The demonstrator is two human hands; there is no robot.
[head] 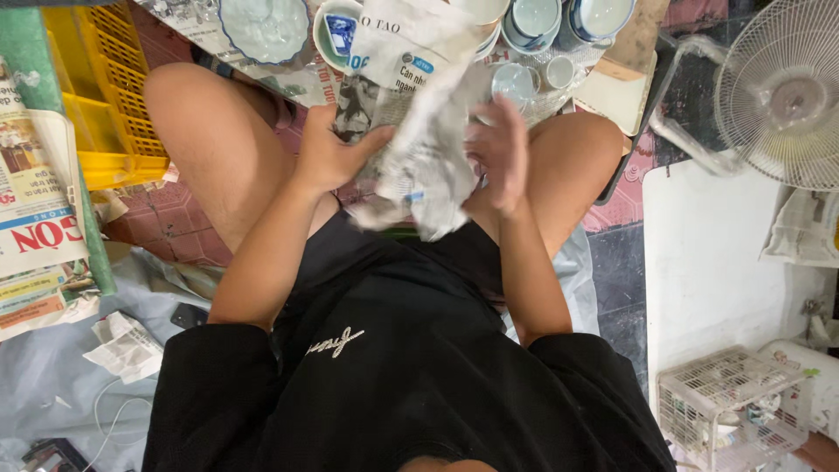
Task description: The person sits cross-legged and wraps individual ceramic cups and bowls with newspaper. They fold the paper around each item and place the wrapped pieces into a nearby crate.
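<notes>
I sit with my knees apart and hold a crumpled bundle of newspaper (419, 157) between both hands over my lap. My left hand (330, 156) grips its left side with the thumb across the paper. My right hand (500, 149) presses flat against its right side, fingers spread and blurred. Whatever is inside the paper is hidden. A flat newspaper sheet (406, 44) lies just beyond the bundle.
Several bowls and cups (533, 17) and a blue-rimmed plate (265, 26) lie on the floor ahead. A yellow plastic crate (105, 96) and stacked newspapers (35, 218) are at left. A white fan (778, 87), white board (708, 262) and small wire cage (725, 402) are at right.
</notes>
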